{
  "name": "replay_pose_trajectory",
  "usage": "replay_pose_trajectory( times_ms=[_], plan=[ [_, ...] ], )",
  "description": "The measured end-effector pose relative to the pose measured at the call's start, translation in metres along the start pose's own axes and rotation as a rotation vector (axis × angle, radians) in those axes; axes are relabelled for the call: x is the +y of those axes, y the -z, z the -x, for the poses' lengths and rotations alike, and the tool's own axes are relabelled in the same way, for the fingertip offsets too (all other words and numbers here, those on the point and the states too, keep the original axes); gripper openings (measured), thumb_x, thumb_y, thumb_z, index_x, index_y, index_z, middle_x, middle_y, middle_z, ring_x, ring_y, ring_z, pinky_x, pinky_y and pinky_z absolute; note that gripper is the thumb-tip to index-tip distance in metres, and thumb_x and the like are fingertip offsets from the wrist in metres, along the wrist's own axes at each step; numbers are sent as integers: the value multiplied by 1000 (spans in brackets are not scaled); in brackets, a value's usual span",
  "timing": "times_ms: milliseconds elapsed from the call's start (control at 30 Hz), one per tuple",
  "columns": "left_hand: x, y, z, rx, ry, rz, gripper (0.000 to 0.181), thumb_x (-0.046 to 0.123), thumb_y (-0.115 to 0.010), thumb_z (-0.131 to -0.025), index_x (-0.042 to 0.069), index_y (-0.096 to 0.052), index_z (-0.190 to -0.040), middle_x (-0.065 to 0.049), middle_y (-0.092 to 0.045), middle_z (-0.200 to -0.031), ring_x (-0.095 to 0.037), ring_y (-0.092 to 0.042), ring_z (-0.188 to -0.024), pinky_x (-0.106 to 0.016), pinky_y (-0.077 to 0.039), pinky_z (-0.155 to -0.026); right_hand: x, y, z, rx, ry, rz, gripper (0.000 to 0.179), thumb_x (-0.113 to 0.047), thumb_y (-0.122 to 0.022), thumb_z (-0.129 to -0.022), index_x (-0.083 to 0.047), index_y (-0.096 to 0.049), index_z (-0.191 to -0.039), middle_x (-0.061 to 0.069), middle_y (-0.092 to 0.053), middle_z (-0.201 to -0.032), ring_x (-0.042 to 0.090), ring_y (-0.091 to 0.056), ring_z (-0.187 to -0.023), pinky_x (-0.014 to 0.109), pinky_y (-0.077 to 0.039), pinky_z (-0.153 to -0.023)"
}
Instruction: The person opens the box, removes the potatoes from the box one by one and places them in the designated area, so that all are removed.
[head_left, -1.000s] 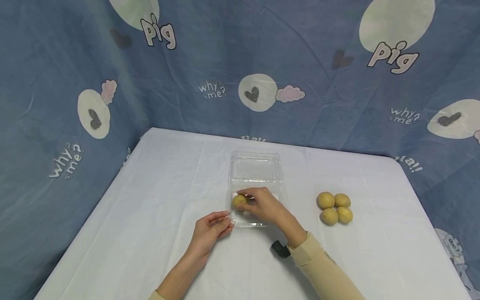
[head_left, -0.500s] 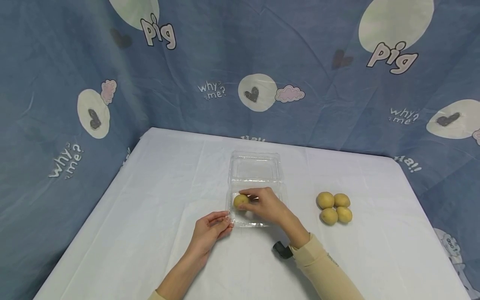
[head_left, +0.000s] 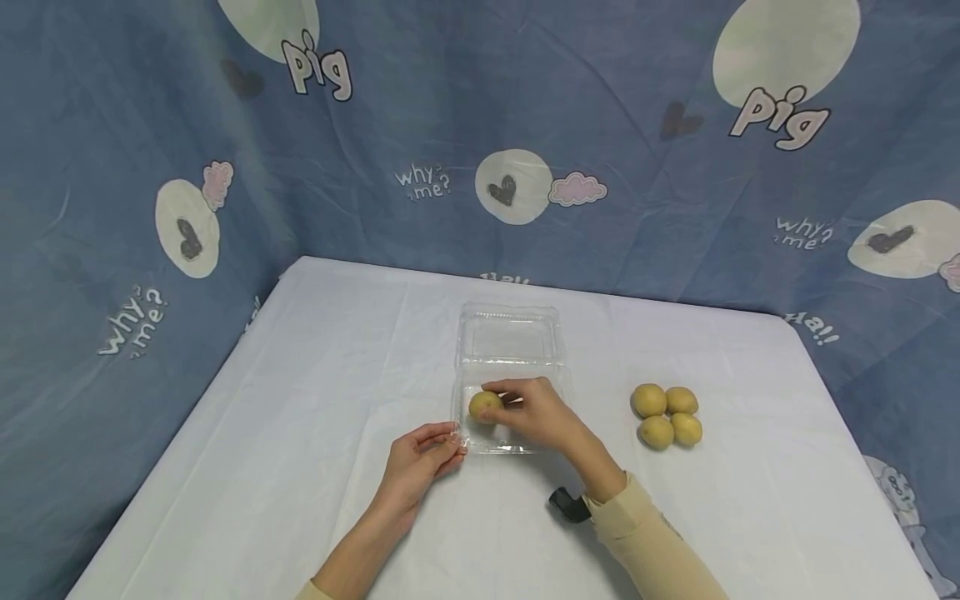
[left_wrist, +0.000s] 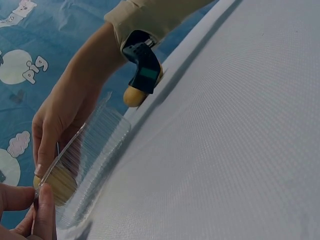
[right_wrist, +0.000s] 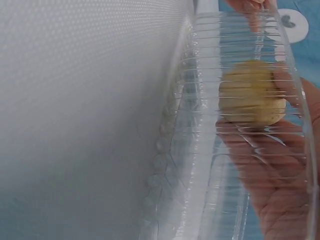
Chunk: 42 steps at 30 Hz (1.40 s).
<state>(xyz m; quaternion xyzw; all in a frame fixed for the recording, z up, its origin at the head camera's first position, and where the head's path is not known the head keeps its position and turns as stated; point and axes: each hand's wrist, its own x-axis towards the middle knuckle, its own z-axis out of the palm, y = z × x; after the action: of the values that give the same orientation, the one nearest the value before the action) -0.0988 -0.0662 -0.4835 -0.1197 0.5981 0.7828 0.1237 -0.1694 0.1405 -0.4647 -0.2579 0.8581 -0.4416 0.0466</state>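
Observation:
My right hand (head_left: 534,410) holds a small yellow potato (head_left: 484,407) between thumb and fingers, over the left side of the base of a clear plastic clamshell container (head_left: 501,448). Through the ribbed clear wall in the right wrist view, the potato (right_wrist: 250,95) shows with the fingers around it. My left hand (head_left: 420,467) pinches the container's near left rim; in the left wrist view its thumb and fingers (left_wrist: 46,205) close on that edge. The lid (head_left: 510,335) lies folded back, away from me.
Several more potatoes (head_left: 666,417) sit clustered on the white-covered table (head_left: 300,400), right of the container. A black device (head_left: 570,505) is at the right wrist. Blue printed cloth (head_left: 420,100) hangs behind and beside the table.
My right hand has shifted slightly right with the potato in its fingers. The left hand and the container have stayed in place.

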Motion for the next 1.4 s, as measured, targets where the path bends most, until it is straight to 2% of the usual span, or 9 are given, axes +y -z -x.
replay_pose_trajectory(
  times_ms=[600,933,1400],
  plan=[
    [0,1,1,-16,-3,-9,34,-2,-66,-91,-13,-56,-123,-14,-62,-98,-17,-67,-84,-25,-60,-79,-4,7,11,42,-4,-16,39,-21,-79,-84,-1,-70,-117,10,-71,-108,21,-70,-90,29,-60,-79],
    [0,0,0,-13,-7,-1,34,-2,-66,-91,-13,-57,-122,-14,-62,-97,-17,-68,-84,-26,-60,-79,-6,12,16,56,5,-46,40,-19,-80,-84,0,-69,-117,10,-71,-107,24,-70,-91,35,-61,-80],
    [-1,0,0,-8,-7,-1,34,-4,-65,-90,-14,-57,-122,-18,-63,-98,-16,-68,-83,-25,-60,-78,-8,16,25,66,3,-59,41,-22,-79,-85,0,-69,-117,8,-70,-108,22,-69,-94,30,-60,-81]
  ],
)
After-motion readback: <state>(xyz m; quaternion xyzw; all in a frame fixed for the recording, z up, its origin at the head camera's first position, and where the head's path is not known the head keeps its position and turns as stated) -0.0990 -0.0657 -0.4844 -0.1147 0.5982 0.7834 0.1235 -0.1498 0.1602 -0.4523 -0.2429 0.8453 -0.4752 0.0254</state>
